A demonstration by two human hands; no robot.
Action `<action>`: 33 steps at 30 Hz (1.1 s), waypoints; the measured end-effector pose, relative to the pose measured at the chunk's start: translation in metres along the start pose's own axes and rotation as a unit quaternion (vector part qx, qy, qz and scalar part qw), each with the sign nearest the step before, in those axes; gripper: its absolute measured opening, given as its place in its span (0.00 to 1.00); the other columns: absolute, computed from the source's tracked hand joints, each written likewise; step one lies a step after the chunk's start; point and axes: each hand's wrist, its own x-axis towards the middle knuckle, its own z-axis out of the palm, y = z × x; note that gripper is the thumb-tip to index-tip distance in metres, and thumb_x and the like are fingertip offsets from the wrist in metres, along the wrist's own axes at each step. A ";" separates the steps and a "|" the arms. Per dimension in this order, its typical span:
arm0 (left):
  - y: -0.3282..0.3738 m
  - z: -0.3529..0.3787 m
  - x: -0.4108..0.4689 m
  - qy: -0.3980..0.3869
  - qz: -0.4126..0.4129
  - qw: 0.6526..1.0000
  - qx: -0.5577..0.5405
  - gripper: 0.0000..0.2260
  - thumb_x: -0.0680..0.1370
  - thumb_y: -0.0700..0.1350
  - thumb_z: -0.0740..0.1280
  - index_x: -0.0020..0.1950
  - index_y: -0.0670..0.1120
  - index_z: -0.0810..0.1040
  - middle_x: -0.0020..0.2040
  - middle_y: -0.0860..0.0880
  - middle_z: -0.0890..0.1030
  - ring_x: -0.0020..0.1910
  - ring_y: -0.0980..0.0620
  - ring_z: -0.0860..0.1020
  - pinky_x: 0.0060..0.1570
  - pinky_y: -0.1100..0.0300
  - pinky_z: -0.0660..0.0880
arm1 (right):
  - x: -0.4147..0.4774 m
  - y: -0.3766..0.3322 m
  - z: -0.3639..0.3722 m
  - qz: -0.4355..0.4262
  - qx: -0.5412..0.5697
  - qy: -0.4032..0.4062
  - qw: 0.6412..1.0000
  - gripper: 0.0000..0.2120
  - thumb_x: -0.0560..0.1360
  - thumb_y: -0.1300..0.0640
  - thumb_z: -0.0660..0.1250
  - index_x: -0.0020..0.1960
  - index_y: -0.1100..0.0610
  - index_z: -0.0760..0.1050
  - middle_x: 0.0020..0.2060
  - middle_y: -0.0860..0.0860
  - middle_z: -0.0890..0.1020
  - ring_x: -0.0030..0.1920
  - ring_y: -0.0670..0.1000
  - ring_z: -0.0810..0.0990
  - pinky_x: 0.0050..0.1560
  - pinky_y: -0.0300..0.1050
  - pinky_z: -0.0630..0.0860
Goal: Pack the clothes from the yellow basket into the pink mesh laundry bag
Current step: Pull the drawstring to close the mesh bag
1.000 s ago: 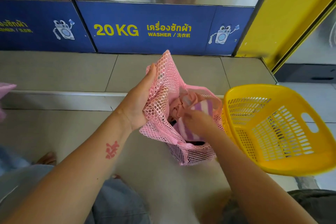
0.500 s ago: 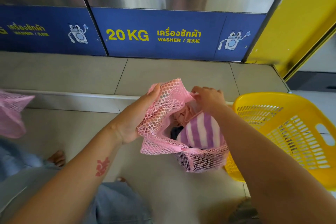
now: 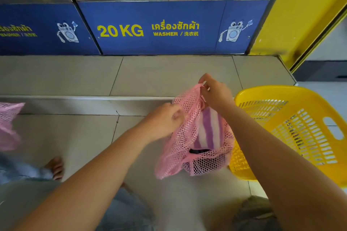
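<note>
The pink mesh laundry bag (image 3: pixel 178 148) hangs in front of me, its bottom near the tiled floor. Inside it show a purple-and-white striped cloth (image 3: pixel 208 129) and something dark beneath. My left hand (image 3: pixel 163 120) grips the bag's left rim. My right hand (image 3: pixel 214 92) pinches the top of the rim at the far side and holds it up. The yellow basket (image 3: pixel 293 133) stands just right of the bag, tilted toward me, and no clothes show in it.
A tiled step (image 3: pixel 112 77) runs across below the blue 20 KG washer panel (image 3: pixel 150 28). A yellow frame (image 3: pixel 300 15) rises at the right. Another pink mesh bag (image 3: pixel 9 125) sits at the left edge. A bare foot (image 3: pixel 54 167) and jeans are at lower left.
My right hand left the clothes inside the bag and rose to pinch the far rim. My left hand turned over and shifted its grip on the left rim. The bag's mouth narrowed.
</note>
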 end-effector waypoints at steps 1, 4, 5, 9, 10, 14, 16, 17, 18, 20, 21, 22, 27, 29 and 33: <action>0.007 -0.001 0.011 0.047 -0.006 0.999 -0.020 0.13 0.82 0.52 0.62 0.61 0.47 0.78 0.59 0.49 0.79 0.55 0.51 0.79 0.57 0.52 0.77 | -0.002 0.000 -0.001 -0.006 0.009 0.002 1.000 0.08 0.78 0.57 0.59 0.57 0.53 0.71 0.48 0.55 0.83 0.47 0.61 0.80 0.45 0.50 0.74; 0.024 -0.003 0.048 0.132 -0.062 0.983 -0.108 0.16 0.83 0.51 0.60 0.66 0.44 0.76 0.65 0.44 0.78 0.62 0.46 0.78 0.63 0.50 0.75 | -0.006 0.003 -0.003 -0.027 0.018 0.009 0.999 0.08 0.78 0.56 0.61 0.56 0.54 0.72 0.48 0.54 0.83 0.47 0.60 0.80 0.41 0.46 0.70; 0.029 -0.003 0.058 0.129 -0.088 0.979 -0.131 0.18 0.83 0.52 0.59 0.67 0.44 0.76 0.66 0.43 0.78 0.64 0.44 0.77 0.65 0.48 0.73 | -0.007 0.003 -0.003 -0.034 0.018 0.013 0.999 0.07 0.78 0.56 0.61 0.55 0.54 0.72 0.47 0.54 0.83 0.47 0.60 0.80 0.40 0.45 0.68; 0.044 0.004 0.081 0.045 -0.152 0.956 -0.248 0.18 0.83 0.54 0.60 0.64 0.43 0.79 0.60 0.44 0.82 0.58 0.45 0.80 0.57 0.53 0.75 | -0.012 0.007 0.000 -0.049 0.023 0.016 0.998 0.06 0.78 0.55 0.61 0.54 0.53 0.71 0.45 0.53 0.83 0.44 0.59 0.80 0.39 0.47 0.71; 0.043 0.005 0.084 0.047 -0.156 0.946 -0.279 0.15 0.83 0.52 0.63 0.61 0.43 0.80 0.56 0.45 0.83 0.54 0.48 0.81 0.50 0.56 0.76 | -0.014 0.009 -0.001 -0.048 0.037 0.011 0.998 0.05 0.78 0.55 0.62 0.53 0.53 0.71 0.44 0.51 0.83 0.42 0.57 0.80 0.39 0.46 0.72; 0.032 0.002 0.084 0.087 -0.123 0.933 -0.328 0.06 0.82 0.42 0.65 0.46 0.46 0.80 0.41 0.49 0.80 0.38 0.54 0.77 0.34 0.65 0.72 | -0.016 0.016 -0.010 0.000 0.180 -0.038 0.983 0.05 0.74 0.59 0.65 0.47 0.51 0.76 0.36 0.44 0.81 0.35 0.48 0.79 0.40 0.44 0.73; 0.024 -0.002 0.079 0.106 -0.072 0.952 -0.278 0.08 0.81 0.42 0.65 0.43 0.46 0.79 0.38 0.51 0.79 0.38 0.55 0.76 0.37 0.64 0.72 | -0.013 0.016 -0.015 0.057 0.325 -0.096 0.939 0.11 0.76 0.62 0.60 0.51 0.53 0.79 0.37 0.51 0.81 0.35 0.50 0.78 0.40 0.44 0.75; 0.021 -0.004 0.077 0.119 -0.039 0.964 -0.236 0.07 0.81 0.41 0.65 0.44 0.46 0.79 0.38 0.52 0.78 0.39 0.56 0.75 0.41 0.63 0.73 | -0.011 0.016 -0.017 0.072 0.357 -0.123 0.923 0.14 0.78 0.63 0.57 0.55 0.53 0.79 0.37 0.53 0.81 0.35 0.50 0.77 0.39 0.42 0.75; 0.018 -0.005 0.076 0.132 -0.003 0.974 -0.186 0.06 0.81 0.42 0.66 0.45 0.45 0.80 0.39 0.53 0.79 0.40 0.55 0.76 0.45 0.59 0.74 | -0.009 0.015 -0.018 0.066 0.343 -0.141 0.926 0.15 0.80 0.62 0.56 0.59 0.52 0.78 0.36 0.53 0.80 0.33 0.49 0.76 0.38 0.40 0.74; 0.013 -0.008 0.073 0.159 0.061 0.984 -0.060 0.06 0.79 0.46 0.66 0.46 0.48 0.81 0.41 0.54 0.79 0.46 0.50 0.78 0.52 0.50 0.75 | -0.007 0.010 -0.020 0.029 0.267 -0.163 0.949 0.16 0.81 0.61 0.56 0.62 0.50 0.77 0.36 0.50 0.79 0.33 0.46 0.74 0.36 0.35 0.72; 0.013 -0.009 0.070 0.173 0.084 0.981 0.007 0.06 0.79 0.48 0.66 0.46 0.50 0.81 0.42 0.55 0.77 0.49 0.48 0.77 0.52 0.49 0.73 | -0.007 0.006 -0.021 0.008 0.236 -0.171 0.957 0.15 0.81 0.60 0.57 0.62 0.50 0.77 0.38 0.48 0.79 0.34 0.44 0.74 0.36 0.32 0.71; 0.013 -0.008 0.066 0.194 0.103 0.974 0.063 0.05 0.80 0.48 0.66 0.47 0.50 0.81 0.43 0.54 0.75 0.50 0.47 0.75 0.51 0.50 0.70 | -0.008 0.002 -0.021 -0.008 0.221 -0.179 0.959 0.13 0.81 0.60 0.58 0.59 0.51 0.78 0.40 0.47 0.80 0.37 0.43 0.75 0.39 0.30 0.71; 0.006 -0.005 0.048 0.301 0.141 0.933 0.140 0.05 0.81 0.46 0.65 0.50 0.49 0.81 0.44 0.50 0.70 0.49 0.46 0.73 0.49 0.51 0.64 | -0.010 -0.005 -0.024 -0.022 0.257 -0.216 0.942 0.06 0.79 0.54 0.64 0.50 0.52 0.79 0.36 0.53 0.78 0.35 0.46 0.75 0.39 0.38 0.73; 0.003 0.000 0.045 0.309 0.120 0.933 0.137 0.06 0.81 0.48 0.65 0.50 0.49 0.80 0.46 0.49 0.71 0.49 0.46 0.72 0.48 0.53 0.62 | -0.010 -0.007 -0.020 -0.036 0.263 -0.206 0.942 0.06 0.78 0.53 0.66 0.48 0.55 0.79 0.33 0.51 0.75 0.32 0.45 0.72 0.36 0.38 0.70; 0.004 0.016 0.037 0.354 0.049 0.931 0.076 0.10 0.81 0.51 0.64 0.47 0.45 0.74 0.45 0.48 0.74 0.46 0.46 0.72 0.47 0.50 0.70 | -0.011 -0.010 -0.008 -0.048 0.271 -0.165 0.947 0.06 0.77 0.53 0.67 0.43 0.53 0.79 0.30 0.51 0.74 0.31 0.47 0.71 0.36 0.43 0.69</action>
